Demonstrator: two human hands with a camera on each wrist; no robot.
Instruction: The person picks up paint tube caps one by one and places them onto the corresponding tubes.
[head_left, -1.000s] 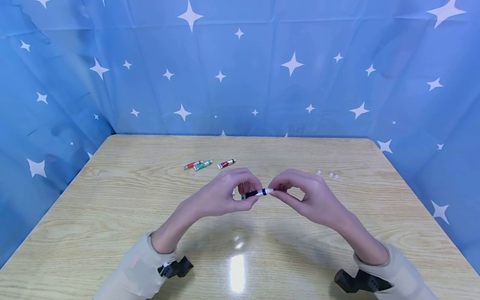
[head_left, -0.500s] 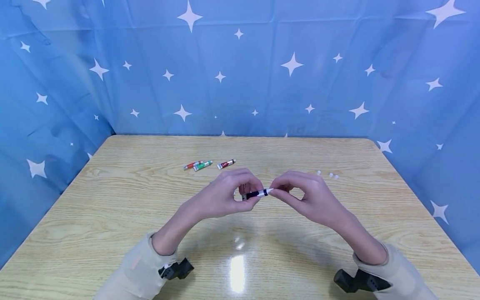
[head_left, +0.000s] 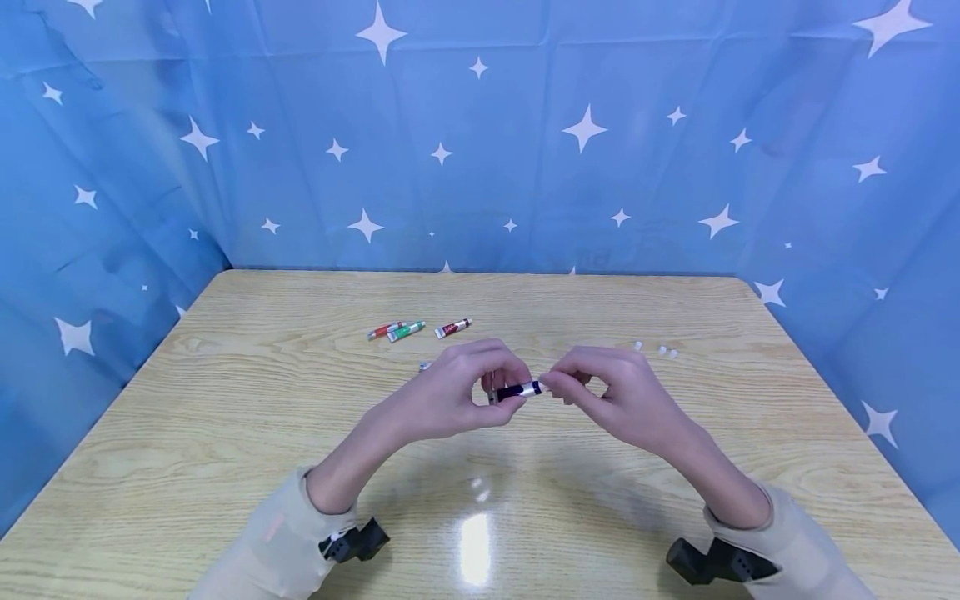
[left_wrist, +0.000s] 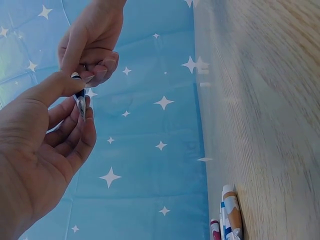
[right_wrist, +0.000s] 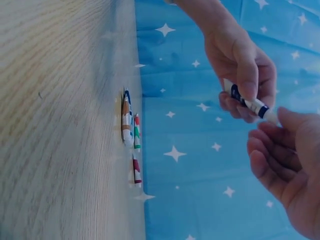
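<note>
Held above the table in the head view is a small paint tube [head_left: 522,390], dark blue and silver, lying nearly level. My left hand [head_left: 467,392] pinches its body between thumb and fingers. At the tube's right end, my right hand [head_left: 611,390] has thumb and forefinger on the white cap [right_wrist: 270,116], clearest in the right wrist view. Whether the cap is loose from the tube I cannot tell. The left wrist view has both hands meeting at the tube [left_wrist: 79,95], the left fingers partly hiding it.
Orange-red [head_left: 386,330], green [head_left: 407,332] and dark red [head_left: 453,328] paint tubes lie at the back of the wooden table [head_left: 225,400]. Brown [right_wrist: 126,117] and blue tubes sit mostly behind my left hand. Several small white caps [head_left: 663,350] lie back right. A starred blue curtain [head_left: 480,167] hangs behind.
Both hands have sunk slightly with the tube, the left also drifting a little right. My right thumb and fingers have shifted around the cap, covering more of it.
</note>
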